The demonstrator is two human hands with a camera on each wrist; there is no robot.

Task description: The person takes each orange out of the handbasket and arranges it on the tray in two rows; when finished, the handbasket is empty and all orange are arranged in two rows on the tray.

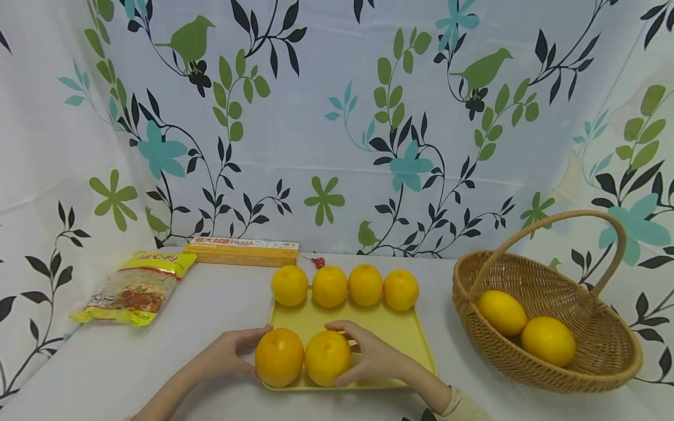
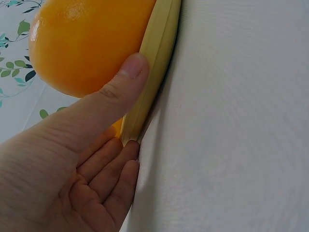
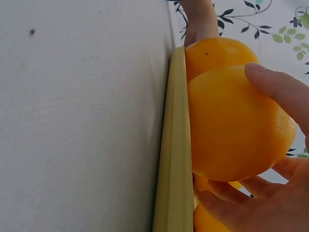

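Sitting side by side along the near edge of the yellow tray (image 1: 392, 324) are the left front orange (image 1: 279, 357) and the right front orange (image 1: 327, 358), the latter held between the curved thumb and fingers of the right hand (image 1: 371, 356), while the left hand (image 1: 231, 352) stands wide beside the former. Either fruit could plausibly roll over the tray's shallow edge if released unevenly, and a sideways push might drive one against its neighbour.

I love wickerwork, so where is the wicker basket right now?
In the head view, the wicker basket stands at the right, beside the yellow tray, with two oranges inside.
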